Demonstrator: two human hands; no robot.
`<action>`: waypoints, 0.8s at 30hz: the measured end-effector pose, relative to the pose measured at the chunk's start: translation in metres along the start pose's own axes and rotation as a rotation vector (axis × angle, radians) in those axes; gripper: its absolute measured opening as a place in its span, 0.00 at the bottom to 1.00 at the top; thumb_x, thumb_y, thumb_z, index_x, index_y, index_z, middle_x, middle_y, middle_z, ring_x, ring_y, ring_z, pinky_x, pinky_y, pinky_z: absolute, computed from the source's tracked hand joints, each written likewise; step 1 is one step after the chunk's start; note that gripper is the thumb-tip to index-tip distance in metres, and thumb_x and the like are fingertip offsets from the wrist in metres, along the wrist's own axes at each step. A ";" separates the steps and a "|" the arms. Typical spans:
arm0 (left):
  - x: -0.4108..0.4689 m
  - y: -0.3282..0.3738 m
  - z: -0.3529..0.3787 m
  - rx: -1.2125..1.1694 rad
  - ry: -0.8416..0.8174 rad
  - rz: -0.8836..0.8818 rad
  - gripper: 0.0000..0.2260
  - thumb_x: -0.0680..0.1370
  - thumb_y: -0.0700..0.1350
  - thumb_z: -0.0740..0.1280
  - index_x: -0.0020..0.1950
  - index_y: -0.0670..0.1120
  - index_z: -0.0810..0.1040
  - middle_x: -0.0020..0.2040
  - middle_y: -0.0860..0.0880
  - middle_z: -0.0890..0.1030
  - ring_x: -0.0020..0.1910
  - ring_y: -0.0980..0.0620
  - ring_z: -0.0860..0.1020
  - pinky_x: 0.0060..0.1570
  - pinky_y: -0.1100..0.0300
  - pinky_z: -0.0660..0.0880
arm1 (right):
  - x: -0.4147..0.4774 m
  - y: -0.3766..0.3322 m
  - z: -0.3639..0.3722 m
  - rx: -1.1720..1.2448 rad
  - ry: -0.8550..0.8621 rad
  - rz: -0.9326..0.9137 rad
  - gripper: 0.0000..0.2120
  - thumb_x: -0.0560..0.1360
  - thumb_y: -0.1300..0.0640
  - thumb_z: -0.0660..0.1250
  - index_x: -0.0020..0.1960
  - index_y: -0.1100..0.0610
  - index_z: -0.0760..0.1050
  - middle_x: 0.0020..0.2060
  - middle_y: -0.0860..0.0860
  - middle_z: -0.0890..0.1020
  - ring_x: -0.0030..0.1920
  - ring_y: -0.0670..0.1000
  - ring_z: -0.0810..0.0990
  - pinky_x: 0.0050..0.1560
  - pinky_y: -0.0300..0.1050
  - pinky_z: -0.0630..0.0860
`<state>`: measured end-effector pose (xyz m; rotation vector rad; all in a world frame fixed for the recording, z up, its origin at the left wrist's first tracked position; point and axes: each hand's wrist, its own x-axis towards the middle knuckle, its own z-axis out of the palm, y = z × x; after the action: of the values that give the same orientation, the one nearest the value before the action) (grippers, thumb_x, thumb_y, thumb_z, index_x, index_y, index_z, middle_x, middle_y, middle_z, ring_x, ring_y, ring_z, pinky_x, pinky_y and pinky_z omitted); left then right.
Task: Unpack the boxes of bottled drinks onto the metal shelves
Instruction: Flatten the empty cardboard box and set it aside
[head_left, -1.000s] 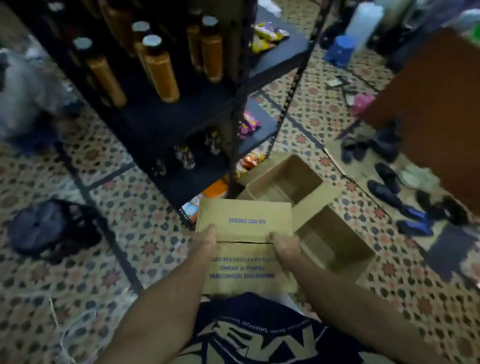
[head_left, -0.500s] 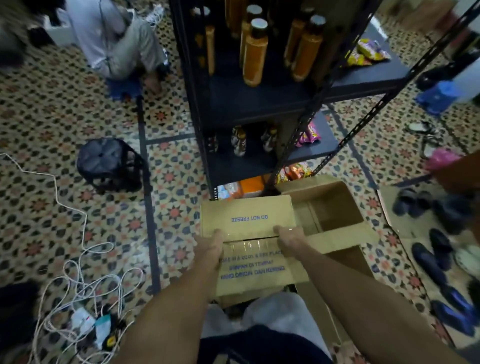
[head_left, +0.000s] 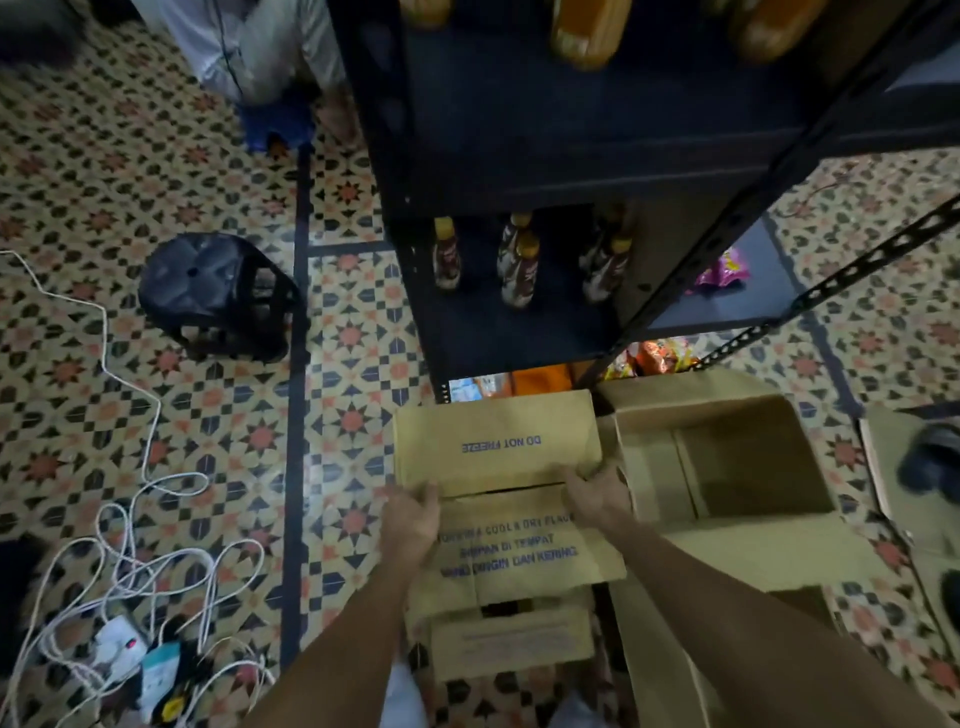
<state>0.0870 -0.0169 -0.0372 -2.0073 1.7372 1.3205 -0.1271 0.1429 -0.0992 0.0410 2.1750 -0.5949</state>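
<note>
A closed cardboard box (head_left: 498, 447) printed "DO NOT FREEZE" sits on the tiled floor in front of the black metal shelf (head_left: 571, 156). My left hand (head_left: 410, 519) grips the near flap at its left edge by the centre seam. My right hand (head_left: 597, 488) has its fingers hooked into the seam on the right. A dark slit shows between the two top flaps. Small brown bottles with yellow caps (head_left: 514, 270) stand on a lower shelf. Orange bottles (head_left: 587, 31) stand on the shelf above.
An empty open box (head_left: 727, 467) lies to the right, flattened cardboard beside it. A black plastic stool (head_left: 213, 291) stands to the left. White cables and a power strip (head_left: 119, 644) lie at lower left. Another person sits at the top left (head_left: 249, 47). Snack packets (head_left: 722, 270) lie on the shelf.
The view has swung left and tipped down toward the floor. Both hands stay at the box's centre seam, and the flaps have parted into a narrow slit.
</note>
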 end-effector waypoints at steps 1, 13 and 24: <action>0.012 0.000 0.011 0.002 0.006 0.008 0.26 0.83 0.56 0.60 0.73 0.39 0.64 0.67 0.40 0.75 0.66 0.39 0.74 0.64 0.48 0.71 | 0.003 -0.004 0.003 -0.010 0.010 -0.024 0.39 0.67 0.30 0.69 0.68 0.51 0.63 0.58 0.54 0.81 0.52 0.60 0.84 0.53 0.60 0.82; 0.147 -0.049 0.108 -0.071 0.009 0.059 0.24 0.82 0.54 0.63 0.71 0.40 0.65 0.63 0.41 0.77 0.62 0.38 0.76 0.59 0.48 0.74 | 0.122 0.029 0.066 0.040 0.007 -0.087 0.33 0.75 0.38 0.71 0.71 0.55 0.65 0.62 0.57 0.78 0.59 0.60 0.80 0.56 0.60 0.81; 0.237 -0.087 0.188 -0.057 -0.045 -0.005 0.24 0.82 0.53 0.64 0.73 0.41 0.66 0.65 0.40 0.76 0.64 0.39 0.75 0.55 0.51 0.73 | 0.220 0.084 0.114 -0.008 -0.024 -0.029 0.33 0.77 0.40 0.68 0.75 0.56 0.63 0.65 0.59 0.76 0.62 0.62 0.78 0.61 0.60 0.79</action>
<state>0.0513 -0.0390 -0.3489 -1.9940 1.6925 1.4173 -0.1619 0.1302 -0.3578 -0.0015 2.1582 -0.6008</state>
